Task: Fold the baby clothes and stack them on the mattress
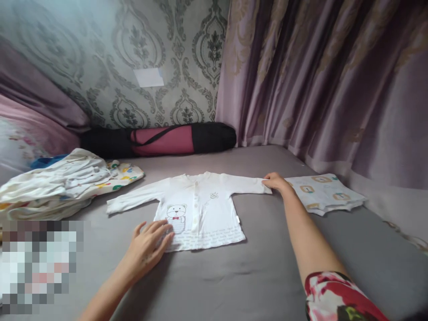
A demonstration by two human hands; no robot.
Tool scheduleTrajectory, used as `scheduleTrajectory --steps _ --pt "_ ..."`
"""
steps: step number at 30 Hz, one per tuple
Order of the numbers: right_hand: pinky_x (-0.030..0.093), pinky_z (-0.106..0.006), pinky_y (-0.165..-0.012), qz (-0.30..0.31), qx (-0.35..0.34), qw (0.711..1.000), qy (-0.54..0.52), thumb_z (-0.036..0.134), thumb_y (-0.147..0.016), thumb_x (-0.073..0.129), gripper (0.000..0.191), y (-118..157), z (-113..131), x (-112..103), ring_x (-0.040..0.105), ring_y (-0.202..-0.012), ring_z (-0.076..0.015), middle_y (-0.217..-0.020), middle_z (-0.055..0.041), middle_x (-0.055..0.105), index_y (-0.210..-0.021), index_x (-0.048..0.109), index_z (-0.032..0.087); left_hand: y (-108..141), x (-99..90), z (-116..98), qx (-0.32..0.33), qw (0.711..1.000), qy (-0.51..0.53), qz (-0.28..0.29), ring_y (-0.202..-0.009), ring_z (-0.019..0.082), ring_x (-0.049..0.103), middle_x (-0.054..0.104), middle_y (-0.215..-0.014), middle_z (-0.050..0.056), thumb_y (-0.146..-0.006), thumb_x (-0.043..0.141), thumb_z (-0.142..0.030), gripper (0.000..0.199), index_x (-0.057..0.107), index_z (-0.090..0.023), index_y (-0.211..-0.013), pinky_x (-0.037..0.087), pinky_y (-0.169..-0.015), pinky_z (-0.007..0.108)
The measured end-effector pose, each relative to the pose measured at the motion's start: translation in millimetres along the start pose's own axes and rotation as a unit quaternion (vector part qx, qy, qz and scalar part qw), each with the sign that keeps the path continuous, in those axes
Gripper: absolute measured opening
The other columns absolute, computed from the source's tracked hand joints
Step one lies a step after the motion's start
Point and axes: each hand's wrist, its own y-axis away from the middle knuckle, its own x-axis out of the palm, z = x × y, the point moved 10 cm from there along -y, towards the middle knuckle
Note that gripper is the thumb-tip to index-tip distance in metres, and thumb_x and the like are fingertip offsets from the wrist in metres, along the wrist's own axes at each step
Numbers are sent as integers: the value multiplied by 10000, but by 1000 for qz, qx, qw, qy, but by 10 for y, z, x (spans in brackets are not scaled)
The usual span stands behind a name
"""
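A small white long-sleeved baby shirt (214, 214) lies spread flat, buttoned down the front, with a bear print low on one side and a bee above on the other. My left hand (150, 243) rests on its lower left edge beside the bear, fingers stretched out. At the end of the sleeve on the right, my right hand (276, 182) has its fingers closed on the cuff. The other sleeve reaches out to the left, untouched.
Grey bedding (234, 281) lies under everything. Rumpled baby clothes (73, 178) are heaped at the left. A folded printed garment (326, 191) lies at the right. Along the patterned wall rests a black and maroon long bag (163, 139); purple curtains (301, 76) hang at the right.
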Motion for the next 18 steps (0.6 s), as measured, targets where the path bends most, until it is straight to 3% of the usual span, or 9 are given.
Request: scheduleTrajectory --steps 3,6,9,12,15,18 --pt "372 -230 -514 -21 -13 997 -77 172 -622 680 61 -12 94 1 546 -568 -142 -526 28 570 -617 621 158 -453 -146 -145 13 998 66 -14 -998 230 658 714 -1082 76 -961 389 -416 337 665 -238 -1039 409 -999 458" --pt "382 -204 -495 -41 -26 982 -185 259 -665 622 90 19 223 53 551 -564 -122 -567 36 589 -665 604 171 -1045 -79 -499 86 985 146 -10 -970 208 656 707 -1060 90 -958 379 -345 321 655 -199 -1030 486 -881 338" --pt "429 -202 -494 -52 -18 956 -288 315 -675 616 151 30 286 174 575 -552 -122 -592 32 606 -743 591 182 -1621 188 -832 138 972 190 12 -1036 209 637 683 -1127 102 -923 393 -243 300 637 -179 -1084 484 -924 336" --pt "438 -196 -469 -72 -4 928 -366 379 -670 659 232 6 268 268 569 -528 -115 -590 40 596 -783 578 195 -2058 484 -1005 143 974 175 30 -1147 221 587 638 -1217 143 -874 390 -157 367 605 -127 -1170 439 -1014 349" --pt "419 -175 -444 -89 5 905 -416 397 -686 673 242 -47 198 291 546 -511 -100 -575 56 566 -779 561 203 -2274 725 -1085 150 975 153 56 -1264 230 501 566 -1332 156 -876 407 -192 422 551 -117 -1265 363 -1096 360" --pt "454 -177 -470 -109 48 882 -455 350 -714 659 193 -107 17 279 566 -541 -101 -595 61 561 -764 535 211 -2332 932 -1070 136 979 123 87 -1385 243 356 464 -1447 142 -940 354 -325 483 473 -123 -1362 244 -1164 382"
